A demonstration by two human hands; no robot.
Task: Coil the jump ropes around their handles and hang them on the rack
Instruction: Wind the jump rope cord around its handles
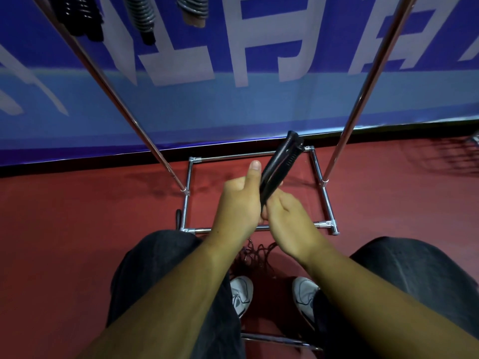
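Note:
Two black jump rope handles [281, 161] are held side by side, pointing up and away from me. My left hand [239, 203] grips their lower ends, thumb raised. My right hand [286, 216] curls around the same lower ends from the right, touching the left hand. A tangle of dark rope [255, 252] lies on the red floor below my hands, between my knees. Three coiled ropes [140, 16] hang from the top of the chrome rack [324, 226], whose base frame stands on the floor in front of me.
Two slanted chrome rack posts [121, 104] rise left and right of my hands. A blue banner [233, 104] closes off the far side. Another black handle [178, 216] lies by the base's left corner. My white shoes [242, 294] stand below, near a chrome bar [280, 340].

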